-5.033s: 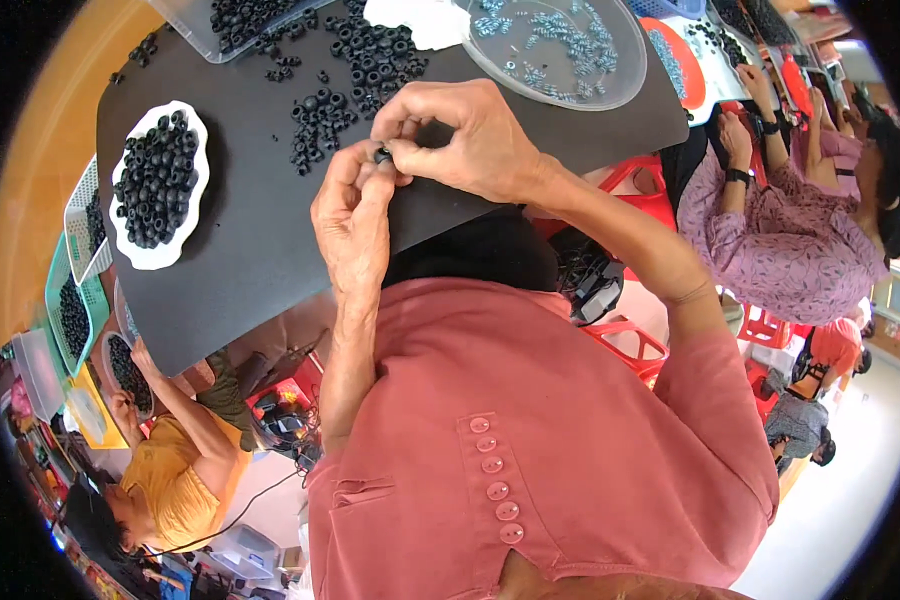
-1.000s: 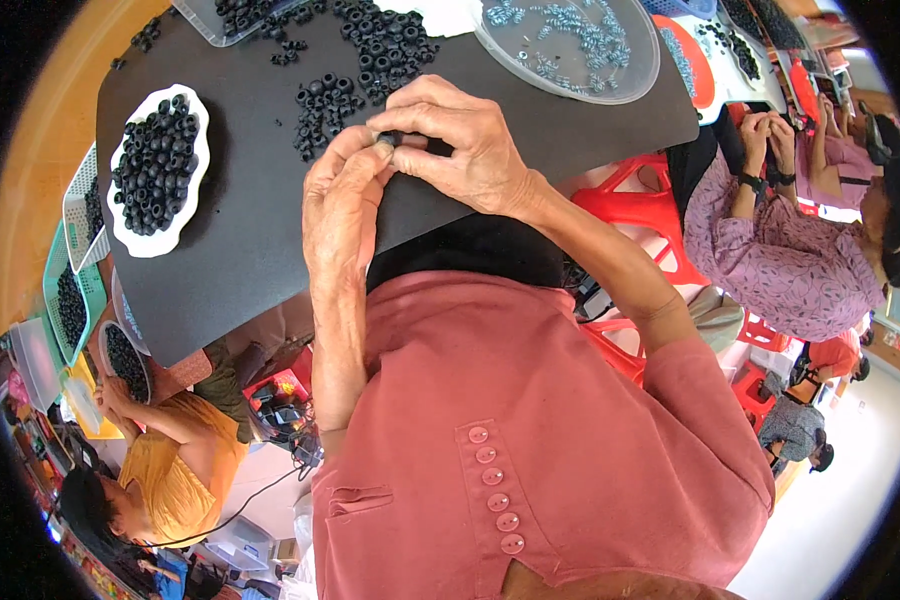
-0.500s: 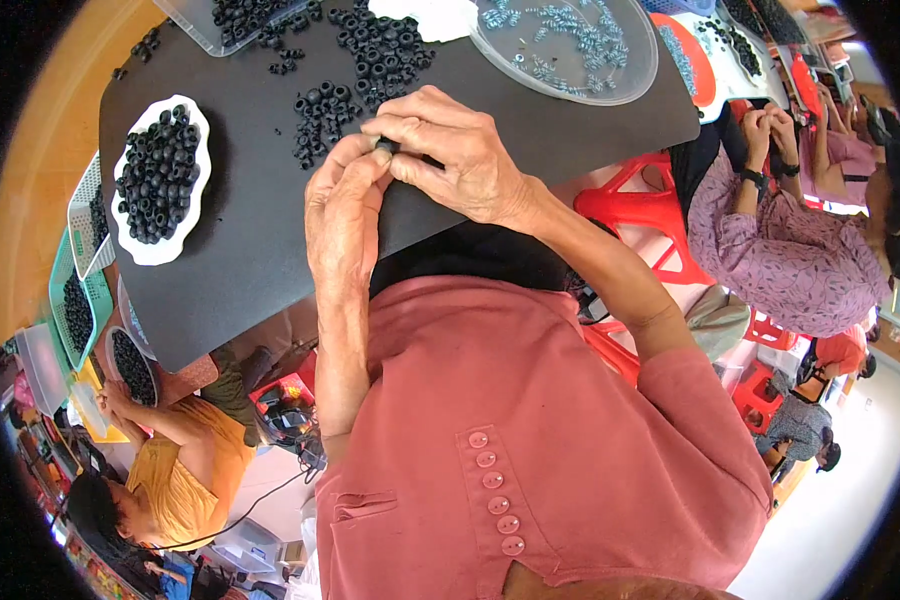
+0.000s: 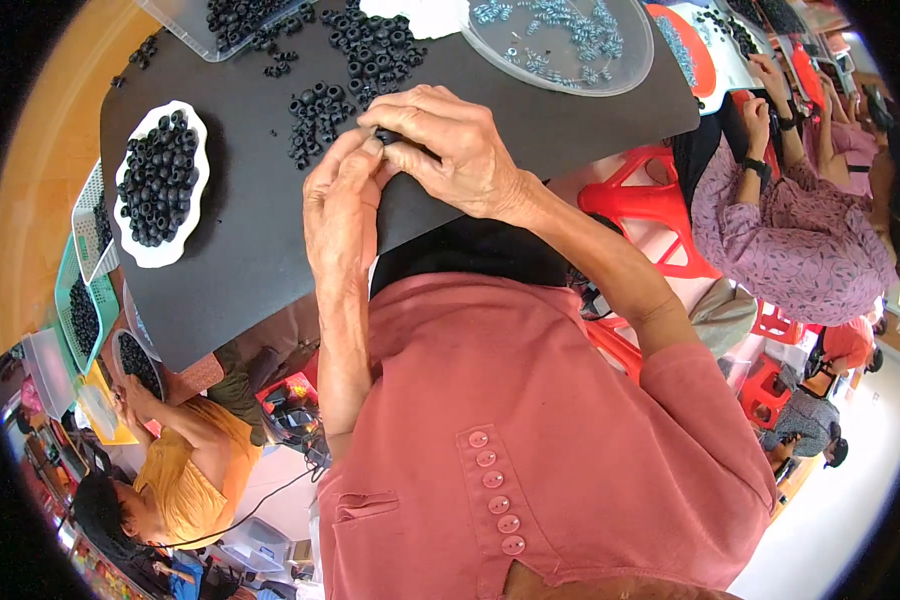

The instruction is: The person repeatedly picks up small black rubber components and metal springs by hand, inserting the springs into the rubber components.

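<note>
Above the near part of the dark table (image 4: 260, 230), my two hands meet at the fingertips. My left hand (image 4: 342, 200) is closed, its thumb and fingers pinching a small black round part (image 4: 387, 136). From the other side, my right hand (image 4: 455, 145) grips the same part with bent fingers, which cover most of it. Just beyond the hands lie a loose heap of small black parts (image 4: 320, 112) and another of larger black ring-shaped parts (image 4: 378, 55). A white scalloped dish (image 4: 160, 257) full of black rings stands to the left.
At the far right of the table sits a round clear tray (image 4: 530, 78) with small blue coils (image 4: 600, 38). A clear plastic box (image 4: 185, 35) of black parts is at the far left. A person in yellow (image 4: 195, 470) works at left; a red stool (image 4: 640, 195) stands at right.
My hands stay together on the black part, with only a slight shift of the fingers. At right, a neighbour's hands have moved apart. The whole view has shifted slightly.
</note>
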`<action>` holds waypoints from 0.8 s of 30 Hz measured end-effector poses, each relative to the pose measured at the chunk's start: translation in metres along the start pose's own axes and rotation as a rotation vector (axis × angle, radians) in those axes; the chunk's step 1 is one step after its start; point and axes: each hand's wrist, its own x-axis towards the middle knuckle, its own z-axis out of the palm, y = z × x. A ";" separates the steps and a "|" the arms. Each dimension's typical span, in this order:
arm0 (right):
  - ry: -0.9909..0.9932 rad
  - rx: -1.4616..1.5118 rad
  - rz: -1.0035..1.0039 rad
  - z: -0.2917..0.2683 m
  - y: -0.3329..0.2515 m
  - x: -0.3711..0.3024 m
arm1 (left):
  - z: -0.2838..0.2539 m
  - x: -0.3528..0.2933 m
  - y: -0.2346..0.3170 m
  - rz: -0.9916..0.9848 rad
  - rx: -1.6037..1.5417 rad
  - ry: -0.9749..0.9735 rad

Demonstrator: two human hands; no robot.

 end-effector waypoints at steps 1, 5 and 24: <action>0.003 0.055 0.027 0.001 0.000 0.001 | 0.000 0.000 0.000 0.011 -0.017 0.012; -0.020 0.193 0.171 -0.001 0.000 0.000 | 0.002 0.000 -0.002 0.023 -0.011 0.024; 0.090 0.101 0.051 -0.038 -0.009 -0.007 | 0.010 -0.005 0.005 0.045 0.026 -0.023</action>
